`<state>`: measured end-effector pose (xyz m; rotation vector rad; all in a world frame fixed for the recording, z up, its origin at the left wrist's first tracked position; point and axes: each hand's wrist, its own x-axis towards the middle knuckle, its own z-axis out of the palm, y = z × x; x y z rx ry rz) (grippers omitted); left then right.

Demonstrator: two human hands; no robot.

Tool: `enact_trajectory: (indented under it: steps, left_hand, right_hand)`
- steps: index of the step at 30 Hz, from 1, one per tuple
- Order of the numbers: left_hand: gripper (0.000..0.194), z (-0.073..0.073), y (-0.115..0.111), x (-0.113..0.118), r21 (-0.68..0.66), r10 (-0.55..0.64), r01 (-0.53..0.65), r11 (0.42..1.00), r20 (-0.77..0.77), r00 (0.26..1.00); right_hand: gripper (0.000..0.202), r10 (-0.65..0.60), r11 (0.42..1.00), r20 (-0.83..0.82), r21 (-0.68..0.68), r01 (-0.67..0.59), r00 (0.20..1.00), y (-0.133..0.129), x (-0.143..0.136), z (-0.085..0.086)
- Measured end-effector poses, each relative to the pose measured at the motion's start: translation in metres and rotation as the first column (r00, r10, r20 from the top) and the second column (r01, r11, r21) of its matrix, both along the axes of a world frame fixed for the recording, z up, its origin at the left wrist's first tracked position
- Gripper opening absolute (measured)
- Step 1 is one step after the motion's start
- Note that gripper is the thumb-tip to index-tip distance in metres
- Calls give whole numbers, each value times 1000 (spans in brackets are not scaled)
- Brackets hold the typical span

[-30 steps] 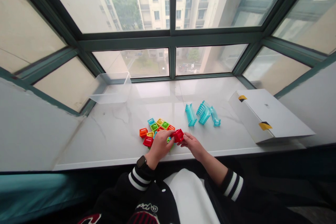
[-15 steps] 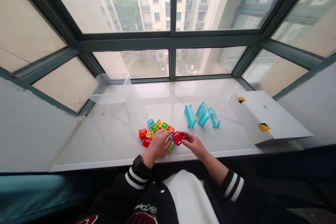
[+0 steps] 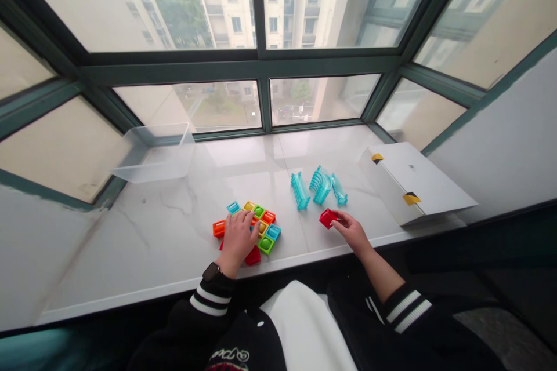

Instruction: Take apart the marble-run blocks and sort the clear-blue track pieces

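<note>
A red plastic block (image 3: 327, 218) is pinched between the thumb and fingers of my right hand (image 3: 351, 233), low over the white sill. My left hand (image 3: 237, 236) lies palm down with fingers extended on a cluster of coloured blocks, covering part of them. Around it show a green block (image 3: 266, 244), a blue block (image 3: 273, 232), an orange block (image 3: 219, 228) and another red block (image 3: 253, 255) near the front edge. Several of these blocks sit side by side, some with rounded bumps inside square frames.
Beyond the held block lie three translucent turquoise pieces: a straight ribbed one (image 3: 300, 190), a curved one (image 3: 321, 185) and a smaller one (image 3: 339, 189). A clear plastic bin (image 3: 150, 173) stands back left, and a white box (image 3: 429, 179) with yellow-black tabs at right. Windows enclose the marble sill (image 3: 174, 255).
My right hand has carried the red block rightward, away from the cluster. My left hand stays over the blocks, uncovering more of their right side. The view has shifted right.
</note>
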<state>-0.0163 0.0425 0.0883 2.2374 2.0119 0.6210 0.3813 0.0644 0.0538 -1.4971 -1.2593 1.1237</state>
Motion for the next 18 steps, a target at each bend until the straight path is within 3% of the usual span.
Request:
enact_trajectory:
  steps: [5,18]
  left_hand:
    - [28,-1,1,0,4,-25,25,1000,-21,999]
    - [25,8,-2,3,-35,-15,14,999,-23,1000]
  right_hand:
    - [54,-48,999,110,20,46,993,6,19,-9]
    - [49,115,974,375,142,-179,920,29,25,-28]
